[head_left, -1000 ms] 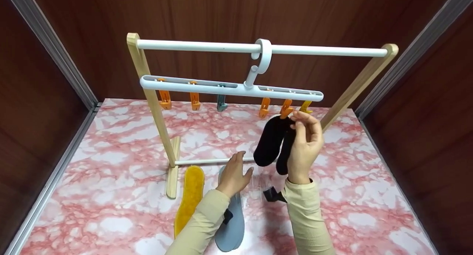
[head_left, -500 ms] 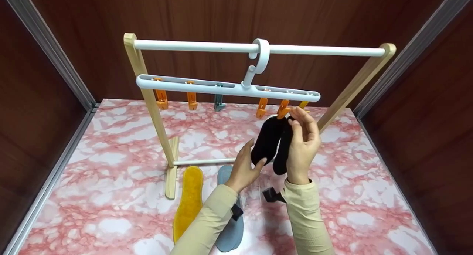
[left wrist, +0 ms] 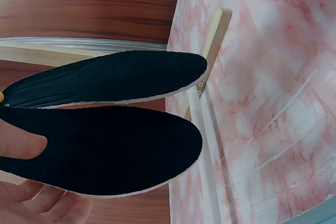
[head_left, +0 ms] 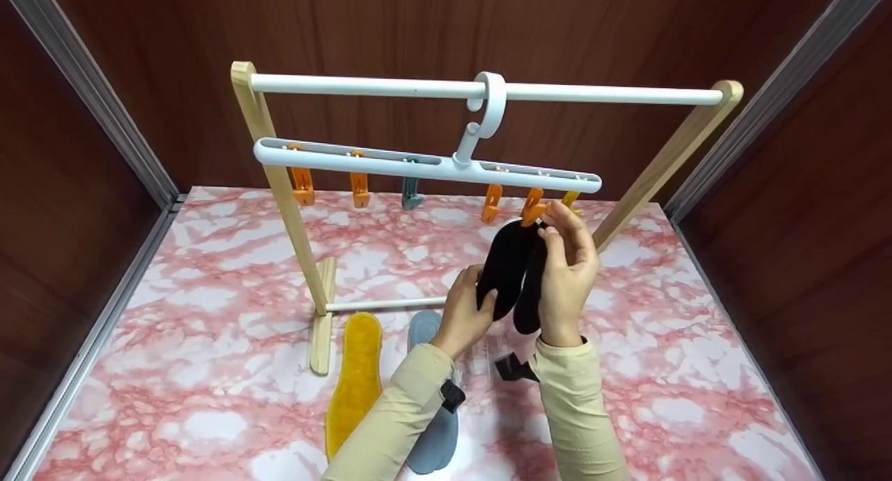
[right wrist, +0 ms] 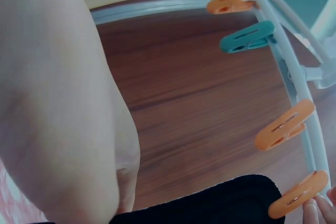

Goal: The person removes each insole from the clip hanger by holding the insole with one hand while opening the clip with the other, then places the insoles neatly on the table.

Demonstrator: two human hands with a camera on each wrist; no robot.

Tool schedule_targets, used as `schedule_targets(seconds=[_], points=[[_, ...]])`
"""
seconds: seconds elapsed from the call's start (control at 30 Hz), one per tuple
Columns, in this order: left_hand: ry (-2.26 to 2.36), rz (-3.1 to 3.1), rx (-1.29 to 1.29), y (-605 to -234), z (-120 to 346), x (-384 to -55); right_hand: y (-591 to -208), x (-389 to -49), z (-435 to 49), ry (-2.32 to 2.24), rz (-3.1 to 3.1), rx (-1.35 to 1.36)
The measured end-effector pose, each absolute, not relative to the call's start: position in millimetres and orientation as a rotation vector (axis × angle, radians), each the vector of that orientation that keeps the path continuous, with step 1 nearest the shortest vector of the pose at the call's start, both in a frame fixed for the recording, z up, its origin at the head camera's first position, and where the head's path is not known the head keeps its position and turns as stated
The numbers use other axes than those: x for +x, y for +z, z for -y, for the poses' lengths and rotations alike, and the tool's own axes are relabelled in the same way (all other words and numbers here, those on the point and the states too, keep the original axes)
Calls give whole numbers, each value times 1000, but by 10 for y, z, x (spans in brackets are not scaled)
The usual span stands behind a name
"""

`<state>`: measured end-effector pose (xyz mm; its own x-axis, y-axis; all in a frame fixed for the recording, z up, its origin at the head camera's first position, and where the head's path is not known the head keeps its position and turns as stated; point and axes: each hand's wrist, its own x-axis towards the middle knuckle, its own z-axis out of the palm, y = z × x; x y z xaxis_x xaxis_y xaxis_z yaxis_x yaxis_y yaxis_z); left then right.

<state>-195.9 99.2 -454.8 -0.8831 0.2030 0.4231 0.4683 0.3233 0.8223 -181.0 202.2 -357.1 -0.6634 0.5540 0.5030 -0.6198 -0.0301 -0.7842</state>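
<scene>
A pair of black insoles (head_left: pixel 503 261) hangs under the white hanger (head_left: pixel 425 171), their upper ends at an orange clip (head_left: pixel 532 208). My left hand (head_left: pixel 465 317) grips the left insole near its lower end. In the left wrist view its thumb (left wrist: pixel 23 142) lies on the black face, with fingers behind. My right hand (head_left: pixel 573 275) pinches at the orange clip with thumb and index finger, overlapping the right insole. In the right wrist view, its fingertips (right wrist: pixel 311 212) meet the clip's edge.
The hanger hooks over the white rod of a wooden stand (head_left: pixel 282 202). Orange clips (head_left: pixel 359 189), a green clip (head_left: pixel 411 194) and a yellow clip (head_left: pixel 571 199) hang along it. A yellow insole (head_left: pixel 354 383) and grey-blue insoles (head_left: pixel 435 443) lie on the marbled tabletop (head_left: pixel 209 369).
My left hand has moved up and right from above the grey-blue insoles to grip the left black insole. My right hand stays by the orange clip.
</scene>
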Motion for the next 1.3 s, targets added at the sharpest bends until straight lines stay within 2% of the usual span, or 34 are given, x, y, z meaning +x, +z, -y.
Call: schedule_targets(seconds=[0.9, 1.3], points=[[-1592, 2356, -715, -4543, -888, -1868, -3546, -1863, -2065, 1903, 1636, 125], [-1627, 2319, -713, -4438, -890, -1804, -3502, -1875, -2078, 1987, 1517, 129]])
